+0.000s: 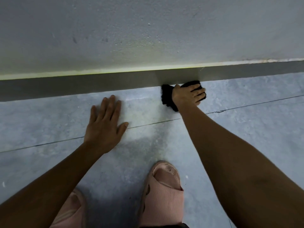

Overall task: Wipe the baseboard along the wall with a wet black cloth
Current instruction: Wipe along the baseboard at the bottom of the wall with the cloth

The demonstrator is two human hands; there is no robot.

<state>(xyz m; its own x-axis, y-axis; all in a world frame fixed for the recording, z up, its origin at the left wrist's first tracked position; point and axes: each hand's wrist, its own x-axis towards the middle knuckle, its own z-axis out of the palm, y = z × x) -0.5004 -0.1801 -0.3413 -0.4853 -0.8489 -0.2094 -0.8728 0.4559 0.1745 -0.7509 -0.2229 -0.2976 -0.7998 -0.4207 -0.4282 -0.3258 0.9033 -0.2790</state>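
The right hand (189,94) grips the bunched black cloth (167,96) against the grey baseboard (82,86); soft and limp, it likely needs firm palm pressure; the left hand (105,127) lies open on the floor (246,125)

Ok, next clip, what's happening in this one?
A person crouches by a wall. The right hand presses a bunched black cloth against the foot of the dark grey baseboard. The left hand lies flat and open on the pale grey tiled floor for support. Pink slippers show below.
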